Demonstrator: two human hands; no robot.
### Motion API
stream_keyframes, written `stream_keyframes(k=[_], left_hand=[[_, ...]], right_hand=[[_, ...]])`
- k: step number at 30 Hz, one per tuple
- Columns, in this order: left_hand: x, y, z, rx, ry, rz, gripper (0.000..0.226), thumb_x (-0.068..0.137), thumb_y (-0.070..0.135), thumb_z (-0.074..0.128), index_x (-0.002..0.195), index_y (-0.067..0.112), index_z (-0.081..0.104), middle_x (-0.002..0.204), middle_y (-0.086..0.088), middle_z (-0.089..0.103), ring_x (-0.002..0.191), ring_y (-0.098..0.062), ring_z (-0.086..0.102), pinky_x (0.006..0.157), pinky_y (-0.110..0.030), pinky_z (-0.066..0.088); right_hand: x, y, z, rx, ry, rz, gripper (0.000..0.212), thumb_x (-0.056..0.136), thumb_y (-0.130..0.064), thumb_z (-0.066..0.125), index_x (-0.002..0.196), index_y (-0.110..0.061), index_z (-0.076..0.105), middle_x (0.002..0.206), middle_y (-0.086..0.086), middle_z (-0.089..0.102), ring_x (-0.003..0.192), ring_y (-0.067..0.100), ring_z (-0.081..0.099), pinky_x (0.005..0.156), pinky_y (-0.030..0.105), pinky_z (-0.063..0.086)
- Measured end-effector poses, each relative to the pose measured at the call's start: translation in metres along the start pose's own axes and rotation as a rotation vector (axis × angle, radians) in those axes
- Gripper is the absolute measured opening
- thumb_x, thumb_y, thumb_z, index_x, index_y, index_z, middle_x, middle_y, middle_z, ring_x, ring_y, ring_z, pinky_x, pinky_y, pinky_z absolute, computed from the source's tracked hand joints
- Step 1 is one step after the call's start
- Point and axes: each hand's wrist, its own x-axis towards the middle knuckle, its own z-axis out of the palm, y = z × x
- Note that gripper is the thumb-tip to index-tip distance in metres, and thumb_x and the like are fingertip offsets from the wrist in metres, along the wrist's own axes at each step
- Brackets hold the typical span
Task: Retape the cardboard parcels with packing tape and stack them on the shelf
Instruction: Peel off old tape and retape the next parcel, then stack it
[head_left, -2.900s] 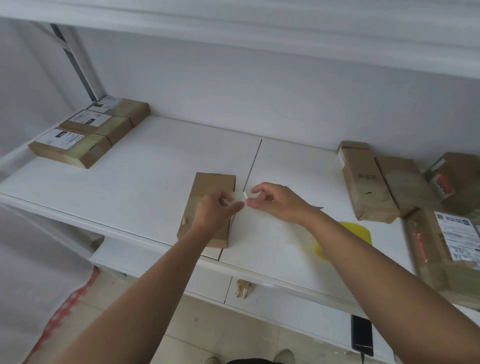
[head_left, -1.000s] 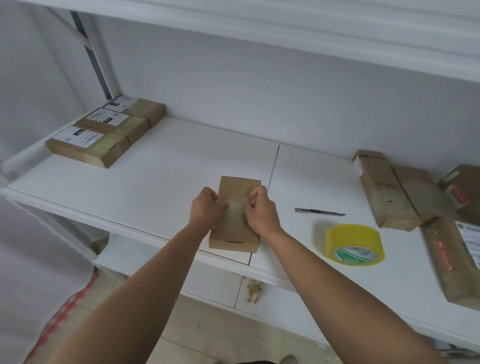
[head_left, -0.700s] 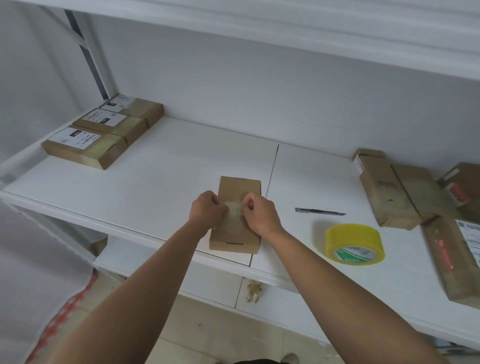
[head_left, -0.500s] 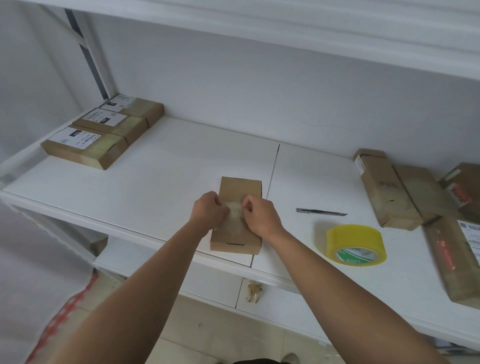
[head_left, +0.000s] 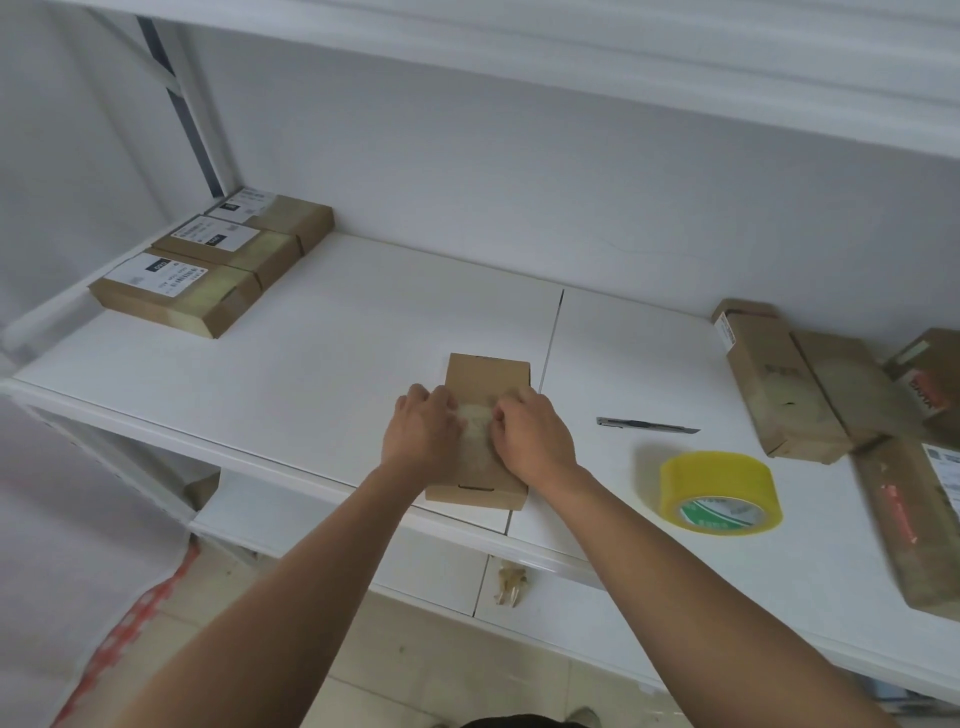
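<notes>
Parcel (head_left: 487, 415) pressed under both hands' curled fingers (head_left: 441, 402); tape roll (head_left: 719, 491) and knife (head_left: 647, 426) lie right.

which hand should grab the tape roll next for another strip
Right. The yellow tape roll and the utility knife lie on the shelf to the right of the parcel, nearer the right hand. The left hand can hold the parcel.

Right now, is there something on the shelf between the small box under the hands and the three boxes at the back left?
Nothing visible. The white shelf is bare between the small box and the three labelled boxes. The tape roll and the knife lie on the right, away from that path.
</notes>
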Motion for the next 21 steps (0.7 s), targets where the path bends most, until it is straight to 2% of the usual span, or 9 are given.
stream_keyframes(k=[3,5,7,9,12,14,16,19,21], left_hand=[[-0.01,-0.004,0.014,0.144,0.219,0.414,0.017,0.083,0.006,0.064,0.099,0.007,0.069,0.102,-0.011,0.063,0.086,-0.034,0.061,0.068,-0.039,0.049],[-0.017,-0.006,0.02,0.162,0.17,0.52,0.027,0.091,0.019,0.052,0.108,0.011,0.07,0.113,-0.006,0.068,0.095,-0.028,0.065,0.076,-0.037,0.052],[-0.023,-0.008,0.021,0.169,0.09,0.519,0.042,0.097,0.028,0.041,0.122,0.009,0.068,0.125,-0.007,0.067,0.11,-0.026,0.066,0.087,-0.037,0.054],[-0.027,-0.011,0.022,0.214,0.036,0.514,0.049,0.098,0.033,0.037,0.127,0.004,0.066,0.13,-0.011,0.065,0.117,-0.027,0.065,0.093,-0.039,0.055],[-0.031,-0.01,0.02,0.26,-0.054,0.478,0.065,0.099,0.045,0.026,0.14,0.003,0.054,0.147,-0.012,0.051,0.136,-0.025,0.05,0.112,-0.041,0.04],[-0.033,-0.008,0.018,0.317,-0.135,0.461,0.08,0.095,0.055,0.007,0.153,0.006,0.035,0.16,-0.008,0.029,0.15,-0.02,0.027,0.123,-0.036,0.021],[-0.034,-0.009,0.019,0.345,-0.164,0.457,0.088,0.091,0.06,-0.007,0.157,0.009,0.022,0.165,-0.006,0.016,0.153,-0.017,0.012,0.125,-0.032,0.007],[-0.036,-0.013,0.022,0.352,-0.144,0.474,0.094,0.092,0.063,-0.017,0.157,0.008,0.021,0.165,-0.009,0.017,0.153,-0.02,0.011,0.122,-0.032,0.002],[-0.037,-0.015,0.024,0.35,-0.133,0.475,0.083,0.097,0.059,-0.005,0.157,0.006,0.021,0.164,-0.011,0.018,0.153,-0.022,0.012,0.121,-0.033,0.003]], right_hand=[[-0.006,0.005,0.006,-0.065,0.102,-0.16,0.022,0.093,-0.016,0.046,0.091,-0.003,0.064,0.101,0.01,0.059,0.085,0.033,0.057,0.064,0.036,0.043],[-0.012,0.008,0.009,-0.024,0.117,-0.252,0.033,0.089,-0.019,0.037,0.092,-0.003,0.066,0.101,0.009,0.063,0.083,0.032,0.061,0.064,0.037,0.048],[-0.018,0.012,0.012,0.0,0.056,-0.312,0.045,0.09,-0.022,0.03,0.106,-0.004,0.068,0.111,0.008,0.066,0.096,0.03,0.064,0.075,0.04,0.054],[-0.023,0.016,0.011,-0.019,-0.022,-0.316,0.051,0.097,-0.026,0.028,0.129,-0.005,0.061,0.133,0.008,0.061,0.123,0.029,0.058,0.094,0.042,0.052],[-0.029,0.023,0.008,-0.069,-0.146,-0.256,0.05,0.107,-0.031,0.025,0.152,-0.013,0.036,0.16,0.0,0.032,0.149,0.02,0.026,0.115,0.04,0.028],[-0.032,0.027,0.007,-0.111,-0.224,-0.239,0.053,0.108,-0.035,0.02,0.158,-0.017,0.02,0.166,-0.006,0.013,0.153,0.014,0.007,0.121,0.04,0.014],[-0.033,0.026,0.006,-0.151,-0.292,-0.231,0.055,0.108,-0.038,0.015,0.16,-0.019,0.009,0.167,-0.008,0.001,0.153,0.011,-0.003,0.123,0.042,0.004],[-0.036,0.024,0.006,-0.207,-0.289,-0.233,0.058,0.106,-0.04,0.011,0.16,-0.017,0.007,0.167,-0.006,-0.002,0.153,0.011,-0.006,0.123,0.042,0.001],[-0.039,0.023,0.006,-0.191,-0.262,-0.229,0.058,0.107,-0.04,0.011,0.16,-0.018,0.007,0.167,-0.006,0.0,0.153,0.012,-0.004,0.123,0.042,0.003]])
